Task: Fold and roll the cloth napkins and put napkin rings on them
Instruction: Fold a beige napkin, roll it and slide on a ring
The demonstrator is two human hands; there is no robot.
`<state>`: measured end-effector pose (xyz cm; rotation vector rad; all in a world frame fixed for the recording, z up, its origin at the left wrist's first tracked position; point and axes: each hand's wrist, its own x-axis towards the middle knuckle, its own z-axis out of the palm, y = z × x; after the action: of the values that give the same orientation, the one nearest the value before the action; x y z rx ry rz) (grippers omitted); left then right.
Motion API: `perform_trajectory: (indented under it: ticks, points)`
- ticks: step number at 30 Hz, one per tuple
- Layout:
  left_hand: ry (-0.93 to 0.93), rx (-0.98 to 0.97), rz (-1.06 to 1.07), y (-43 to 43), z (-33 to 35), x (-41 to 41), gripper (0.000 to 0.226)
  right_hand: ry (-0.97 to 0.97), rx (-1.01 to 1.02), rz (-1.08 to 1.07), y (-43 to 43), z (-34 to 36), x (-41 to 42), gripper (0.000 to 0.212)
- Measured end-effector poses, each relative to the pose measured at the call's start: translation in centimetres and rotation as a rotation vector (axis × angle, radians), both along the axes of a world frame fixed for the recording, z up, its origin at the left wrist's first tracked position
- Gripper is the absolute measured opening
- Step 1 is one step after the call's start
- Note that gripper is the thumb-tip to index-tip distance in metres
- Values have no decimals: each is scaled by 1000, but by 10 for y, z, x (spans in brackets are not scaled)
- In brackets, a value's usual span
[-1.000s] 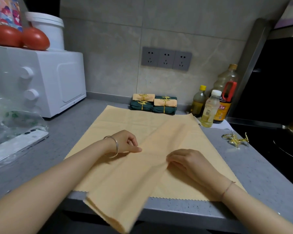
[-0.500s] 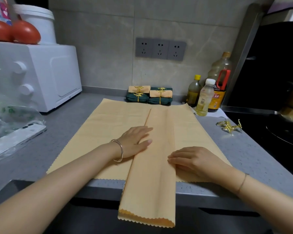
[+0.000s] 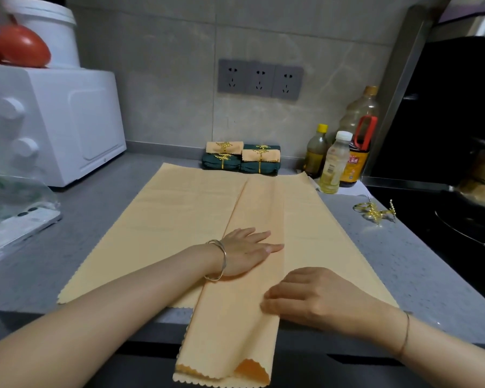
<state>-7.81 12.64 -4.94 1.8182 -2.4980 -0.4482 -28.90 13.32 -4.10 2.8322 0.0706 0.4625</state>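
Two hands on the folded napkin [image 3: 244, 317], frame centre: pressed flat by left hand [image 3: 244, 253], fingers straight; right hand [image 3: 319, 301] at its edge, fingers bent, grip unclear. Hung well over the counter [image 3: 403, 261] lip below; risked sliding off, skewing the crease.
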Motion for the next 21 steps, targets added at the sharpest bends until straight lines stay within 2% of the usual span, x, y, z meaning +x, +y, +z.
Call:
perform_trajectory:
  ticks: [2,4,6,7,9,10,12,14,16,18,21]
  points:
    - [50,25,9,-4,4,4,45,-25,141,-59,0,6,3,24]
    - [211,60,71,-12,9,15,50,-92,399,-169,-2,18,7,23]
    - [544,94,210,-19,13,34,62,-204,688,-253,-12,29,11,27]
    - [718,106,307,-21,14,42,61,-282,800,-270,-19,36,14,35]
    - [911,42,477,-28,15,57,42,-454,993,-267,-35,49,23,44]
    - [944,4,551,-29,15,62,37,-533,1078,-278,-43,54,28,37]
    - [996,6,626,-27,18,68,46,-641,1200,-331,-64,64,40,22]
    - [959,98,606,-30,16,73,77,-718,1285,-407,-87,69,50,21]
    - [887,147,594,-28,20,70,95,-759,1357,-483,-113,67,60,21]
    - [849,153,594,-32,21,67,93,-748,1408,-592,-141,57,68,22]
    - [762,111,604,-34,21,63,65,-627,1438,-778,-170,39,74,21]
